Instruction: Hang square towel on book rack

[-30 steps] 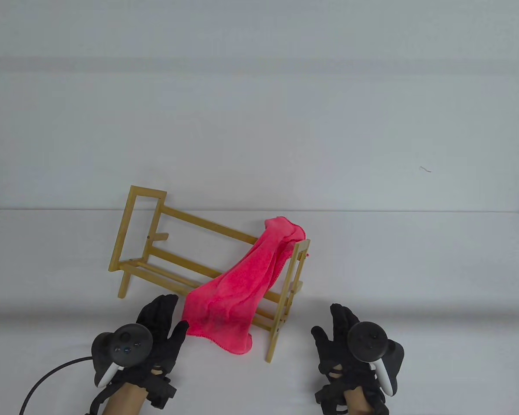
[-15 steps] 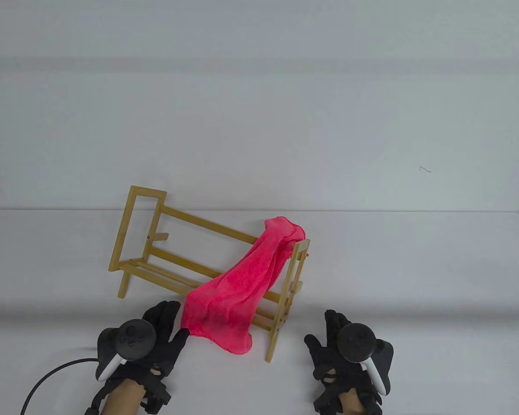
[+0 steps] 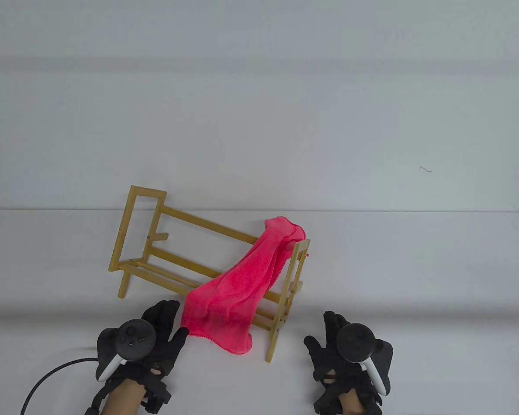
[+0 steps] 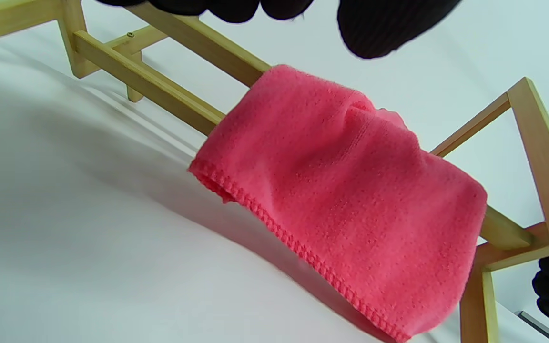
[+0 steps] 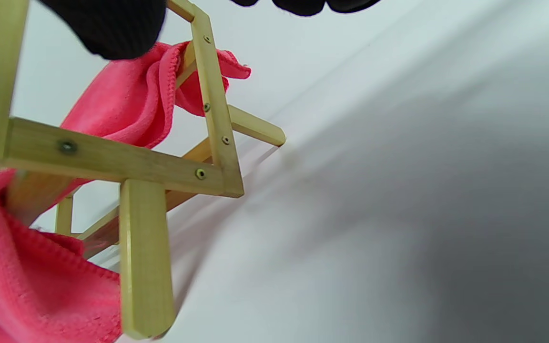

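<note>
**Towel draped on the rack, both hands off it**

The pink square towel [image 3: 235, 294] hangs over the wooden book rack [image 3: 147, 242] toward the rack's right end. Its upper part is bunched over the top rail beside the right end frame, and its lower part falls across the front rails with the bottom hem reaching down to the white tabletop [image 3: 415, 268] in front of the rack. How much of the towel lies behind the rack is hidden in the table view; the right wrist view shows only a small fold [image 5: 217, 71] poking out past the end frame [image 5: 215, 109].

The left hand [image 3: 155, 341] sits on the tabletop just in front of the rack, left of the towel's lower hem. Its fingers are spread, its grip loose and holding nothing; the thumb tip lies right beside the hem, and whether it touches cannot be told. In the left wrist view only the fingertips [image 4: 384, 24] show at the top edge, clear above the towel [image 4: 346, 200].

The right hand [image 3: 341, 354] rests in front of the rack's right end, well apart from the towel, fingers spread and its grip empty. The tracker on each hand covers much of the palm area. In the right wrist view the fingers are cut off at the top edge, and the near rack leg [image 5: 146, 257] is blurred.
</note>
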A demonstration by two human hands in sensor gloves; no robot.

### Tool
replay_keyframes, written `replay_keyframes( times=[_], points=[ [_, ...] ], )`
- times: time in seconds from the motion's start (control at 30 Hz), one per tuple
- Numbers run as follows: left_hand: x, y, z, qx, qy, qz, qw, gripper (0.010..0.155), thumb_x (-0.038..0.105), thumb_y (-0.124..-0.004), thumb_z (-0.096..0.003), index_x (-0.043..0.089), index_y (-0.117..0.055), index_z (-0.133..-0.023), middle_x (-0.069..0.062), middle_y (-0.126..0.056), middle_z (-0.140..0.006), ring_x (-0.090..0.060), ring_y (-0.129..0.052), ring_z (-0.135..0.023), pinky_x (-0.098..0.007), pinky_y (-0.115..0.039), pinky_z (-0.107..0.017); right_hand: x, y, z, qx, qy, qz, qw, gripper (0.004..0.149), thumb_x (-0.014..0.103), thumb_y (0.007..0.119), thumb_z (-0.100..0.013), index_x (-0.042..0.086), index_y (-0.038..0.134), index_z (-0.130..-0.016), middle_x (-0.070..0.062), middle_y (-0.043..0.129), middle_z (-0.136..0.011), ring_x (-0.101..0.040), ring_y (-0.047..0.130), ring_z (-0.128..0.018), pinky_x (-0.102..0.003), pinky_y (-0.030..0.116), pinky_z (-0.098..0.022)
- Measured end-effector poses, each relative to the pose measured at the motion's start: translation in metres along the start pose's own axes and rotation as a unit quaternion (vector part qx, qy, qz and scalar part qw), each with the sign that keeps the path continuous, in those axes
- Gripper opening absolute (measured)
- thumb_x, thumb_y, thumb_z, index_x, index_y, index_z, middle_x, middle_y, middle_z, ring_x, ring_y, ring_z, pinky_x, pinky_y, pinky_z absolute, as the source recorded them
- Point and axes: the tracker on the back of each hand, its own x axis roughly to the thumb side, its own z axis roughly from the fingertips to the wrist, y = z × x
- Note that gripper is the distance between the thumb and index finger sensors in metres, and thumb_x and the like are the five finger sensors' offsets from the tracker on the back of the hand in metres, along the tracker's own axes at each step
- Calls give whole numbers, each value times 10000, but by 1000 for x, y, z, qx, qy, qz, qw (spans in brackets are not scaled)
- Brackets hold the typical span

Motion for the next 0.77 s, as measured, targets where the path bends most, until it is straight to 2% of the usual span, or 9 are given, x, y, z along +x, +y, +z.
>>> replay_keyframes(
  times=[0.77],
  points=[
    [0,0,1,-2,-3,3,1000,686,430,-684,-562,111,-367,-1080,-200,-351,-1087,-477,-407,-1005,-623,-482,-697,1,1,1,3,-1,3,1000,780,537,687,-457,250,250,-1036,-58,258,-1086,-356,323,-1055,-567,298,-748]
  ],
)
